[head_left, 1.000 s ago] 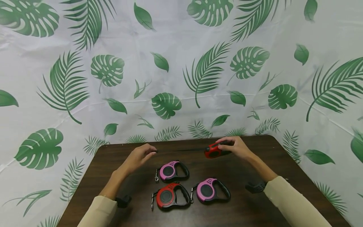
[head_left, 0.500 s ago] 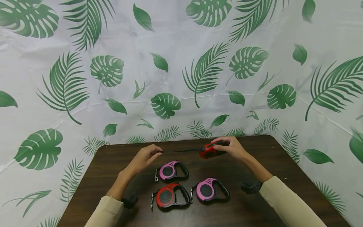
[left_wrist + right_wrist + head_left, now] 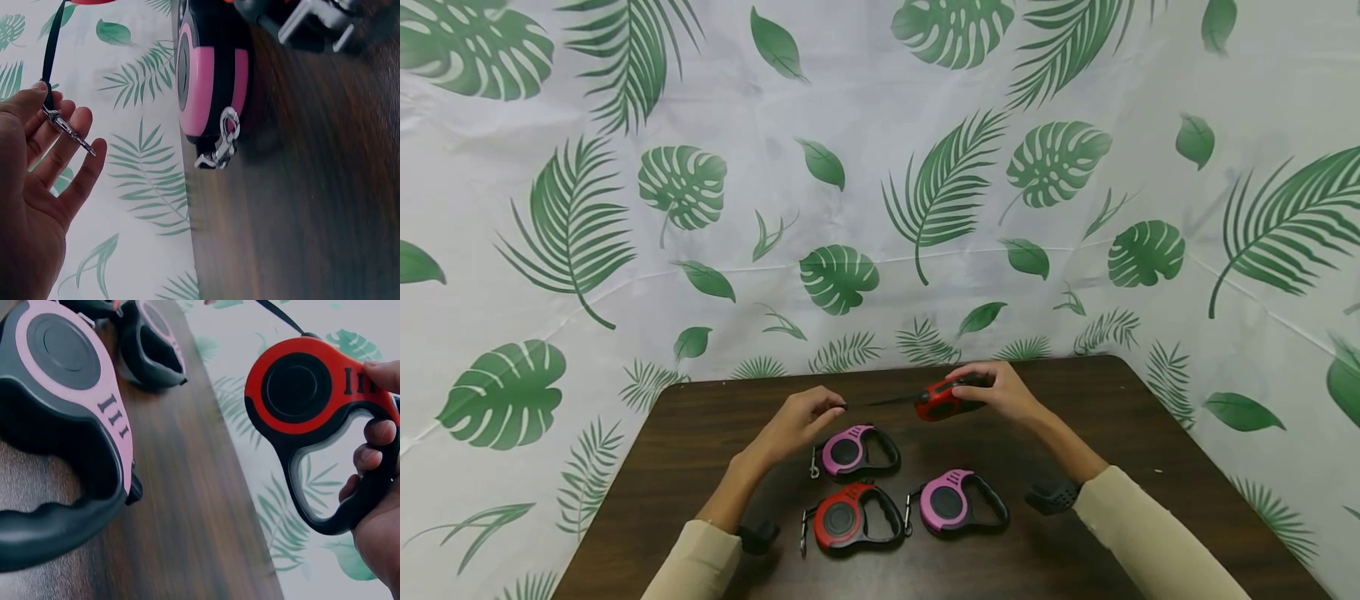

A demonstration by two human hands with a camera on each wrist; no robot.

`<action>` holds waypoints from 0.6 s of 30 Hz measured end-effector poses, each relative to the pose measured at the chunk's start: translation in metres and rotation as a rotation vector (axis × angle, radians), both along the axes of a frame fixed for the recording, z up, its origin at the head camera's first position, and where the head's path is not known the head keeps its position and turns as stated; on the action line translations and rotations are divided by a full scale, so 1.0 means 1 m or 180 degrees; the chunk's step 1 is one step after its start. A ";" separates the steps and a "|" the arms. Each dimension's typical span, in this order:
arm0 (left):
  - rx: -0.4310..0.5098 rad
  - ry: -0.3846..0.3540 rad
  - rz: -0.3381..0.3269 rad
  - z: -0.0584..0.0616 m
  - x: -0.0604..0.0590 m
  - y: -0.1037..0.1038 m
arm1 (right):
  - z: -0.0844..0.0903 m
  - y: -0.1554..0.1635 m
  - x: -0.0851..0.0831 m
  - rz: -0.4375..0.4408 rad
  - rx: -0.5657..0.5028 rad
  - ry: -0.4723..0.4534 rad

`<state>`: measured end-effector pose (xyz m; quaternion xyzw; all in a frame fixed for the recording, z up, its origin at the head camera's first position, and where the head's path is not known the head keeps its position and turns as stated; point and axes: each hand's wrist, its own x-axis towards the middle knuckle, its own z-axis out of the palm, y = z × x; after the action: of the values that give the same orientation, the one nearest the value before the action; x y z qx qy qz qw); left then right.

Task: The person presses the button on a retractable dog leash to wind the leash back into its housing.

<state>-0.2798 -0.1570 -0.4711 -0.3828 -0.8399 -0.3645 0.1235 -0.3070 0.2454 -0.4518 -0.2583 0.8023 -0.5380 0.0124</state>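
Observation:
My right hand [image 3: 973, 385] grips the black handle of a red retractable leash [image 3: 942, 400] a little above the far part of the table; the right wrist view shows its fingers [image 3: 374, 456] curled through the handle of the red leash [image 3: 306, 394]. A black strap [image 3: 880, 402] runs out of it to my left hand [image 3: 831, 406]. That hand pinches the strap's end, and the metal clip [image 3: 65, 128] lies across its fingers [image 3: 69, 159]. The strap [image 3: 53, 44] leads up and away from the thumb.
Three more leashes lie on the dark wooden table [image 3: 1075, 392]: a pink one [image 3: 850, 452] just under my left hand, a red one [image 3: 846, 518] and another pink one [image 3: 955, 502] nearer me. A leaf-print cloth [image 3: 880, 208] hangs behind the table.
My hands have come closer together: the right hand brought the red leash to the left, the left hand moved right, and the strap between them is shorter.

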 end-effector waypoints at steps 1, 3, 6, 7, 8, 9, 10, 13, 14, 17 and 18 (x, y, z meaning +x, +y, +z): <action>-0.0004 -0.0028 0.0008 0.000 0.000 0.001 | 0.000 -0.001 0.000 0.0006 0.0009 0.0015; -0.0009 -0.0064 0.0038 0.000 0.001 0.004 | 0.000 -0.004 0.000 0.0028 0.0012 0.0037; 0.0006 -0.0091 0.0033 0.000 0.001 0.008 | 0.000 -0.009 -0.001 0.0061 0.0013 0.0071; 0.0015 -0.0105 0.0023 0.000 0.001 0.010 | 0.000 -0.010 -0.001 0.0066 0.0013 0.0076; 0.0019 -0.0118 0.0010 0.000 0.001 0.012 | 0.000 -0.012 -0.001 0.0069 0.0012 0.0075; 0.0025 -0.0135 -0.0011 0.000 0.001 0.014 | 0.000 -0.013 -0.001 0.0071 0.0011 0.0073; 0.0025 -0.0140 -0.0027 0.000 0.001 0.016 | -0.001 -0.014 -0.001 0.0071 0.0006 0.0066; 0.0024 -0.0152 -0.0072 0.000 0.000 0.021 | -0.002 -0.018 0.000 0.0090 -0.0020 0.0048; 0.0022 -0.0179 -0.0083 0.000 0.000 0.023 | -0.002 -0.019 0.000 0.0099 -0.0029 0.0042; 0.0008 -0.0269 -0.0109 -0.001 0.000 0.027 | -0.003 -0.023 0.000 0.0134 -0.0055 0.0033; -0.0003 -0.0313 -0.0104 -0.001 0.001 0.028 | -0.004 -0.024 0.000 0.0151 -0.0068 0.0028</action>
<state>-0.2787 -0.1288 -0.4721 -0.3781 -0.8388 -0.3844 0.0759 -0.3069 0.2215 -0.4558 -0.2798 0.7902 -0.5449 0.0188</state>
